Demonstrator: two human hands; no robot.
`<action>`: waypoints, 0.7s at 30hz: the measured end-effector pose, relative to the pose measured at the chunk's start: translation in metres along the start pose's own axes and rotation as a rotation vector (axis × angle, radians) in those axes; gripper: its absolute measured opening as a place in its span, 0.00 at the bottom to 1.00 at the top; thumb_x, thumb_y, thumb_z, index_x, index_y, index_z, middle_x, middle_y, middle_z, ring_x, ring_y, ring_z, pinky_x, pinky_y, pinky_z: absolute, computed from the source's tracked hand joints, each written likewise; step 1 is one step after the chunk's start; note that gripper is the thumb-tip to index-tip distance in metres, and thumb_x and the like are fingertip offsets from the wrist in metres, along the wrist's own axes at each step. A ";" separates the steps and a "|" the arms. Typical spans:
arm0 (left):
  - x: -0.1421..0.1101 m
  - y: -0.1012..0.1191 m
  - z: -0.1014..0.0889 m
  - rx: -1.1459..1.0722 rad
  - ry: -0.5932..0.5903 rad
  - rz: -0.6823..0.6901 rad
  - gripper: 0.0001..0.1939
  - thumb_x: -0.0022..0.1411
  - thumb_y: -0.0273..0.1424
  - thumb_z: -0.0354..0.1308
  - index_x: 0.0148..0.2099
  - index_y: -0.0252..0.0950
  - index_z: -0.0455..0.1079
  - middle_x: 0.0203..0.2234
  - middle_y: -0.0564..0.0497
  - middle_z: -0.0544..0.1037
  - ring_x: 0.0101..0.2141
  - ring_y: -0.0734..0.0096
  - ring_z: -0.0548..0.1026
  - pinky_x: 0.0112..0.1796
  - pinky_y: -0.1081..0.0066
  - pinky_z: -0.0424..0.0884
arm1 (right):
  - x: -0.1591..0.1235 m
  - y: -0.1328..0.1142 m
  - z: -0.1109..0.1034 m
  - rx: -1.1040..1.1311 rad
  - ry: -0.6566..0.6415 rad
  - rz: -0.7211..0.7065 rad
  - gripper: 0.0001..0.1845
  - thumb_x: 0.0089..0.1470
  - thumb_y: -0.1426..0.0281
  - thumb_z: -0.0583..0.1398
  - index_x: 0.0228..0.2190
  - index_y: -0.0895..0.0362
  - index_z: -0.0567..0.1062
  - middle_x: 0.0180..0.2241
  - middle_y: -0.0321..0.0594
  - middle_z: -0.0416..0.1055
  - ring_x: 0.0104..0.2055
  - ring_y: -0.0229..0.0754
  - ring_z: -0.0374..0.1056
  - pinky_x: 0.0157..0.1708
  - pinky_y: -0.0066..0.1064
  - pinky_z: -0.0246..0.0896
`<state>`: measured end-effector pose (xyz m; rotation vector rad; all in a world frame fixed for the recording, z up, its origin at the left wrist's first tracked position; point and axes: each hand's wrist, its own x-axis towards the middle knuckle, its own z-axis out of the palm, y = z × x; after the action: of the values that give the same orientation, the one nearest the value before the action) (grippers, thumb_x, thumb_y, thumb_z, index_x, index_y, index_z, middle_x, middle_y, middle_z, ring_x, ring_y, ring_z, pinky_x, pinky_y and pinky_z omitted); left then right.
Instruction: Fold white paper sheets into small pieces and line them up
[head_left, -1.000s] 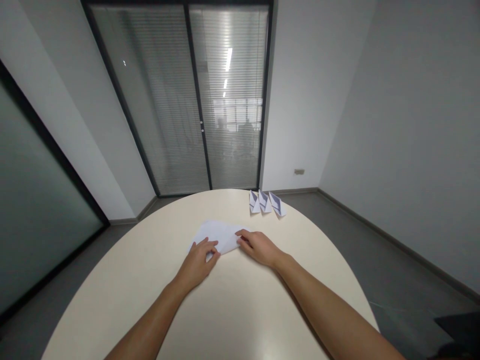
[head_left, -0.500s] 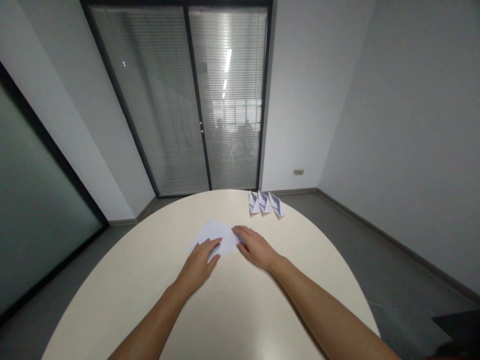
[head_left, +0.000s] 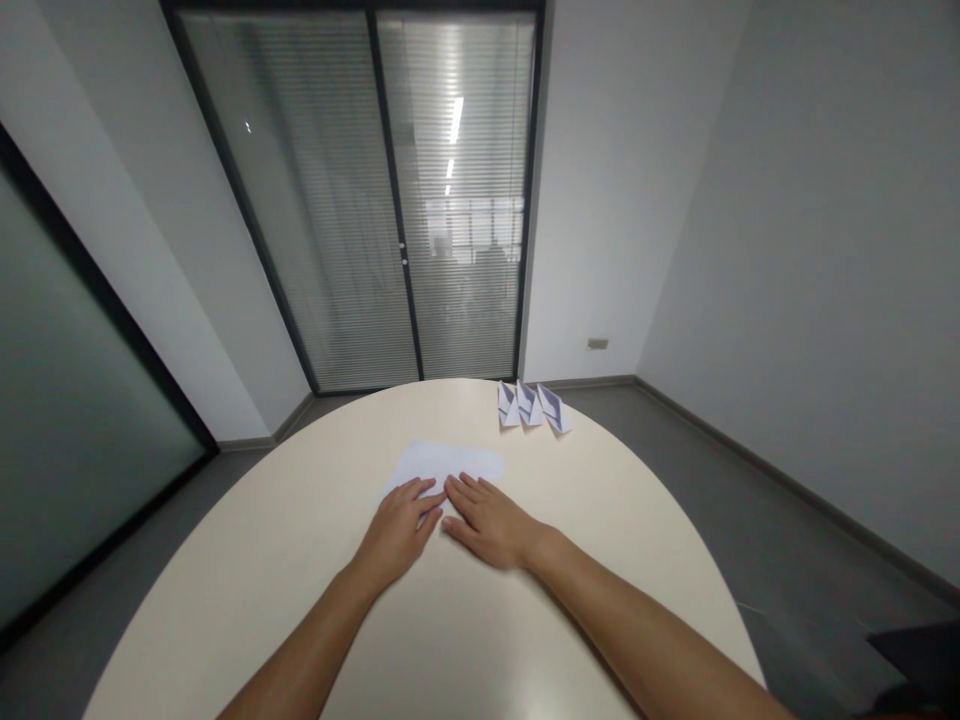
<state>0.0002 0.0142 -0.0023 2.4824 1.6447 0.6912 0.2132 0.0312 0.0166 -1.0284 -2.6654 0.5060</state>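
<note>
A sheet of white paper (head_left: 442,460) lies flat on the round table, its near edge hidden under my fingers. My left hand (head_left: 397,525) rests on the paper's near left part with the fingers stretched out. Close beside it, my right hand (head_left: 487,520) lies flat near the paper's near edge, fingers extended and palm down. The fingertips of both hands almost meet. Neither hand grips anything.
Three folded white paper shapes (head_left: 529,406) stand in a row at the table's far right. The cream round table (head_left: 420,630) has a curved edge. Beyond it are glass doors with blinds (head_left: 465,300) and a wall socket (head_left: 598,344).
My right hand has moved left and toward me, from the paper's right side to its near edge beside my left hand. The paper's far right corner now shows. My left hand has hardly moved.
</note>
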 end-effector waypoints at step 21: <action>-0.013 0.022 -0.025 0.017 -0.131 0.210 0.20 0.72 0.40 0.49 0.62 0.46 0.69 0.55 0.46 0.73 0.54 0.56 0.68 0.56 0.55 0.66 | -0.005 0.017 -0.014 -0.026 0.022 0.173 0.38 0.60 0.48 0.55 0.66 0.49 0.60 0.70 0.47 0.48 0.72 0.63 0.39 0.66 0.63 0.33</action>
<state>0.0049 -0.0108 0.0232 2.6743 1.3664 0.5228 0.2320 0.0428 0.0224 -1.2728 -2.5840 0.4911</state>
